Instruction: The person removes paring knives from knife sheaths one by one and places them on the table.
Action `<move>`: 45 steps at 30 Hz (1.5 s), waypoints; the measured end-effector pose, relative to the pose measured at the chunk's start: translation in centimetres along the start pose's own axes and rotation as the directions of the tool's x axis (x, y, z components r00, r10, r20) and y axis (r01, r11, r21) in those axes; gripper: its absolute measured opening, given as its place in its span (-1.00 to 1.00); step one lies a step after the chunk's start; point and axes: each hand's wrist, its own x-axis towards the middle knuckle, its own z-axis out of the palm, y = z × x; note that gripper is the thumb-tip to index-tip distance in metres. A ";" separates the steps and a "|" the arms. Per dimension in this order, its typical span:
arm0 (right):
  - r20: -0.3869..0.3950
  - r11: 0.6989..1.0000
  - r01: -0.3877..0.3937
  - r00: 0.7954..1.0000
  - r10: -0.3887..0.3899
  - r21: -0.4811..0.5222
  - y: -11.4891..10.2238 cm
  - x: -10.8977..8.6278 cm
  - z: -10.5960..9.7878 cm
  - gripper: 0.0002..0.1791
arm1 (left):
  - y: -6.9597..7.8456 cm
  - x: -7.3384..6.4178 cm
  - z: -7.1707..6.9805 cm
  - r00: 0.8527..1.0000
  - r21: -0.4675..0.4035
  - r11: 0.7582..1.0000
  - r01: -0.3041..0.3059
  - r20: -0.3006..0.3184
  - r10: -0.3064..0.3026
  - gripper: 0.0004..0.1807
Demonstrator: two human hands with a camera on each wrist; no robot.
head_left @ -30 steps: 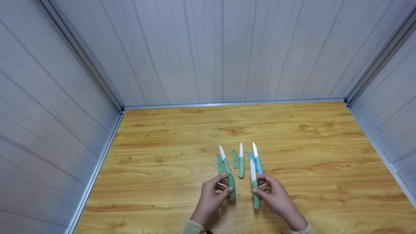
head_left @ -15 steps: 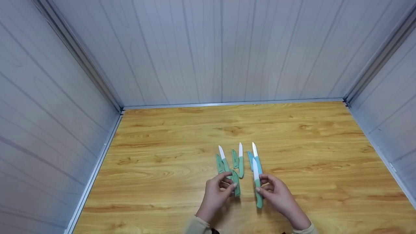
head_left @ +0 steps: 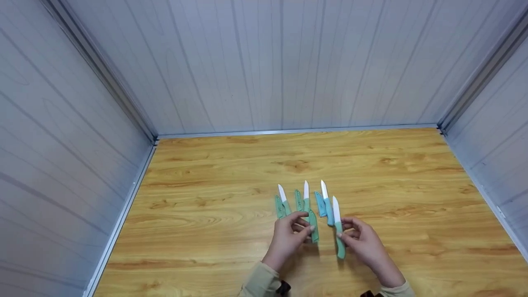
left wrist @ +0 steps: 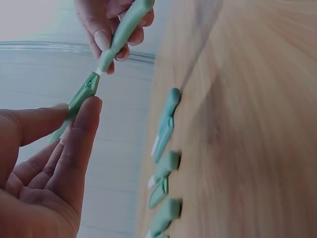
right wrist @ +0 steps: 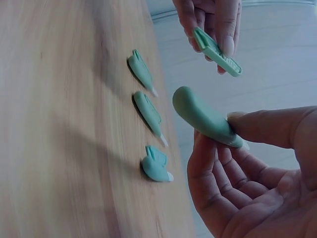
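Observation:
My left hand [head_left: 288, 235] pinches a green knife sheath [head_left: 314, 229] between thumb and fingers. My right hand [head_left: 365, 243] grips the green handle of a paring knife [head_left: 339, 237], its white blade bare and pointing away from me. Sheath and knife are both raised off the table and stand apart in the head view. Beyond them lie a left green knife [head_left: 282, 193] with its sheath [head_left: 279, 208], a middle green knife [head_left: 306, 190] with its sheath [head_left: 298, 201], and a blue knife [head_left: 328, 211] beside a blue sheath [head_left: 320, 205]. My left hand partly hides the two green knives' handles.
The wood-grain table [head_left: 198, 231] is enclosed by a pale panelled back wall [head_left: 264, 66], a left wall [head_left: 66, 156] and a right wall [head_left: 495, 136]. Metal strips run along the table's edges.
Both hands have moved right, carrying the sheath and the green knife. The held knife no longer overlaps the blue knife; the held sheath now overlaps the middle green knife. The lying knives have stayed put.

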 end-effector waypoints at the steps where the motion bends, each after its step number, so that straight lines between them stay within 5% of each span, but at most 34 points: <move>1: -0.011 1.000 -0.010 1.000 0.010 0.000 0.1 0.1 -0.2 -0.59 | 0.0 0.2 0.3 1.000 -0.012 1.000 -0.002 0.003 0.002 -0.65; 9: -0.058 0.997 -0.075 0.996 0.074 -0.026 0.5 1.0 -1.7 -0.58 | 0.5 1.7 2.0 1.000 -0.065 0.998 0.017 0.010 -0.017 -0.64; 23: -0.067 0.998 -0.039 0.997 0.036 -0.047 0.9 2.0 -3.5 -0.57 | 0.4 4.4 4.4 1.000 -0.069 0.998 -0.003 -0.004 0.003 -0.69; 38: -0.065 0.997 -0.066 0.996 0.064 -0.029 1.3 3.4 -4.2 -0.53 | -0.2 6.9 6.0 0.992 -0.106 0.988 0.108 -0.048 -0.113 -0.75; 45: -0.054 0.996 -0.093 0.994 0.093 -0.011 1.6 4.5 -4.6 -0.53 | -0.4 7.9 6.3 0.991 -0.087 0.989 0.117 -0.052 -0.122 -0.76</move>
